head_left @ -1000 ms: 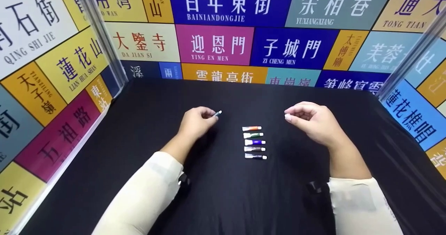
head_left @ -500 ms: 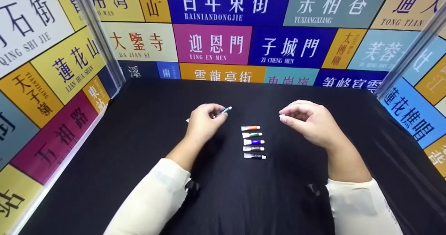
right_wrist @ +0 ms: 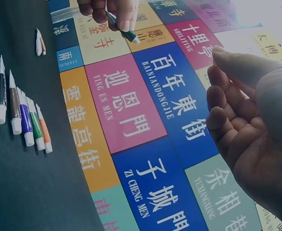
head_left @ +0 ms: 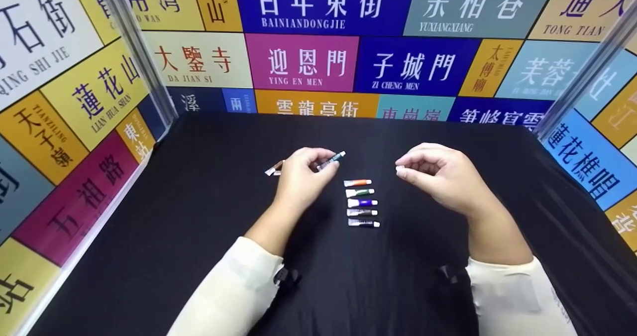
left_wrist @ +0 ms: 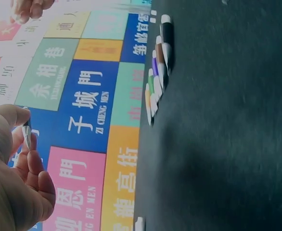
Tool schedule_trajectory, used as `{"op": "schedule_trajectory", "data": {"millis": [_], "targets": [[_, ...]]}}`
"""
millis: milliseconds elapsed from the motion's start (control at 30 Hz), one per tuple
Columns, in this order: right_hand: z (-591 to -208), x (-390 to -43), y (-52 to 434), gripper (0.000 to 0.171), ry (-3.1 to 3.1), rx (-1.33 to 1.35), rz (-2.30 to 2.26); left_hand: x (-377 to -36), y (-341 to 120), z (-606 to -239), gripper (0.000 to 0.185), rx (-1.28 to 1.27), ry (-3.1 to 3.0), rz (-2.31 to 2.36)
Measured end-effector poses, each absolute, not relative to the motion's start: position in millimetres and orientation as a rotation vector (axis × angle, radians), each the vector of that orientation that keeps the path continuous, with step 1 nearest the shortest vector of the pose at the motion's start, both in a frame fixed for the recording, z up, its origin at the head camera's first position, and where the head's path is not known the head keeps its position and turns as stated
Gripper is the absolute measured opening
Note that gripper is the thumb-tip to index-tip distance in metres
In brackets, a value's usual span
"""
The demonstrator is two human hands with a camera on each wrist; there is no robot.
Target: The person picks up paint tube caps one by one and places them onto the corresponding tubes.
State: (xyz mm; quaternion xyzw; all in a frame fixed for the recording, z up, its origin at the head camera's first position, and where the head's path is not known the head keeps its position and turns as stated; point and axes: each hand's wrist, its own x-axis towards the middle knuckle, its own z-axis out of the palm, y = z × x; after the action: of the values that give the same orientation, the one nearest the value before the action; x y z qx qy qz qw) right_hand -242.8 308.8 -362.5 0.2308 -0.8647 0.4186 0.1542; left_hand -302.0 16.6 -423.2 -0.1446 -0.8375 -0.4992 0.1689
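Head view shows your left hand (head_left: 304, 174) pinching a white-capped dark green tube (head_left: 329, 163) above the black cloth (head_left: 318, 281), near the row of five tubes (head_left: 363, 203), while your right hand (head_left: 438, 174) hangs opposite, fingers loosely curled, holding nothing.

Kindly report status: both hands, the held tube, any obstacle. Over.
Left hand pinches dark green tube, raised. Right hand loosely curled, no tube visible. Five tubes lined up on black cloth; no obstruction seen.
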Motion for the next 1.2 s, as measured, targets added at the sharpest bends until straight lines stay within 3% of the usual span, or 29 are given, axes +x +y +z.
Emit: {"op": "schedule_trajectory", "data": {"millis": [700, 1200], "targets": [[-340.9, -217.5, 291.5, 0.021, -2.252, 0.926, 1.171, -267.4, 26.1, -399.1, 0.017, -0.549, -2.219, -1.456], [-332.7, -204.1, 286.1, 0.024, -2.115, 0.945, 1.234, -240.1, 32.6, -378.4, 0.019, -0.668, -2.125, -1.465]]}}
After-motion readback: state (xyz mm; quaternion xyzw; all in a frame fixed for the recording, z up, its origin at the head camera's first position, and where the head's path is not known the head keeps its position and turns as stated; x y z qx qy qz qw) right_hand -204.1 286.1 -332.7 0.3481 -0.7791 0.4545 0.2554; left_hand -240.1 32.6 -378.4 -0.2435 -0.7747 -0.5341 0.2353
